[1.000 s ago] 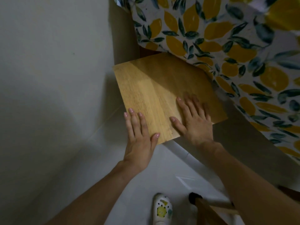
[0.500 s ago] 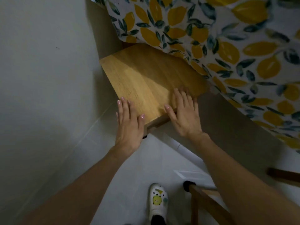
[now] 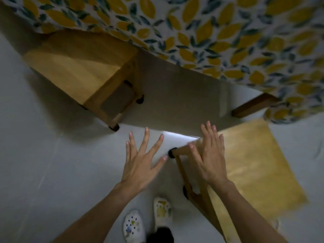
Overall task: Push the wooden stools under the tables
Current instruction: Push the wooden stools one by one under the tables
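View from a head camera, looking down at two bare arms reaching forward over a pale floor.

Nearest the viewer, at the bottom edge, are two white clogs with small charms on them, standing side by side on the floor.

Above them, the left hand is open with its fingers spread wide, palm down, over bare floor. It holds nothing and touches no stool.

Just to its right, the right hand is also open, fingers straight and close together, palm down at the near left corner of a wooden stool. The picture is blurred, so whether the palm presses on the seat cannot be told.

This near stool stands at the lower right, out in the open beside the table, its square seat fully in view. Its legs with dark feet show along its left side.

Farther away, at the upper left, a second stool sits partly under the table. The far part of its seat is hidden by the cloth, while its near edge and two dark-footed legs stick out.

Across the top hangs a tablecloth printed with yellow lemons and dark green leaves. A dark wooden table leg shows beneath its right end.
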Action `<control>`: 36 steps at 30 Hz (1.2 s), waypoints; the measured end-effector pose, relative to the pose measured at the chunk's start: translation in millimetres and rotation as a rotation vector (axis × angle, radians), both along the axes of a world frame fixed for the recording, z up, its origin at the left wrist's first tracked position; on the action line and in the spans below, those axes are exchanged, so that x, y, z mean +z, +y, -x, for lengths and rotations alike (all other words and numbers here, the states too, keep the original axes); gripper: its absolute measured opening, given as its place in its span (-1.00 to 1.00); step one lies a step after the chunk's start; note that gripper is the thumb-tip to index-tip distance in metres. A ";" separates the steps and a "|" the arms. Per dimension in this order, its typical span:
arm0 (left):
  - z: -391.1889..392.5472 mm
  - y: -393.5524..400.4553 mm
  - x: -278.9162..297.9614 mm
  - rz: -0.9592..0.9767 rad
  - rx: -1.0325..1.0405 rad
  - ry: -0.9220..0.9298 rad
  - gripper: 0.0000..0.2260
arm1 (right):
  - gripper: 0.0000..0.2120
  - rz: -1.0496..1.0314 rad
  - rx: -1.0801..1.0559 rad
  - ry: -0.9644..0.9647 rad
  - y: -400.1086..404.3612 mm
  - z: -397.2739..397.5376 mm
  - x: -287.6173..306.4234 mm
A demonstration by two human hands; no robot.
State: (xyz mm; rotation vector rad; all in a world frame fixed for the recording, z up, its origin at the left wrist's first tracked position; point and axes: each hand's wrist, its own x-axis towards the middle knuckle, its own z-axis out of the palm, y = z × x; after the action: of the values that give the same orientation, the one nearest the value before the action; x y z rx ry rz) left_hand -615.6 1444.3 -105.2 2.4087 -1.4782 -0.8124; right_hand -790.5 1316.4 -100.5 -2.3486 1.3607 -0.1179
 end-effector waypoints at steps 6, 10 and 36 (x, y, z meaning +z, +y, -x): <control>124.7 1.7 -0.9 -0.049 -0.185 0.069 -0.24 | -0.31 -0.017 -0.173 0.063 30.8 148.3 -2.1; 196.8 7.6 -10.7 -0.066 -0.195 0.034 -0.09 | -0.30 -0.033 -0.194 0.119 48.8 227.8 -14.0; 168.3 -167.5 -29.4 -0.154 -0.087 -0.167 -0.02 | -0.23 0.062 0.121 0.173 -131.7 216.8 -52.7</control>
State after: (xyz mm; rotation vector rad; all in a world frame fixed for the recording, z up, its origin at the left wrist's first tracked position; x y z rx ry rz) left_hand -783.8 1276.8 -134.6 2.5966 -1.6483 -0.7869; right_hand -1007.2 1184.7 -153.2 -2.5361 1.3053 0.0821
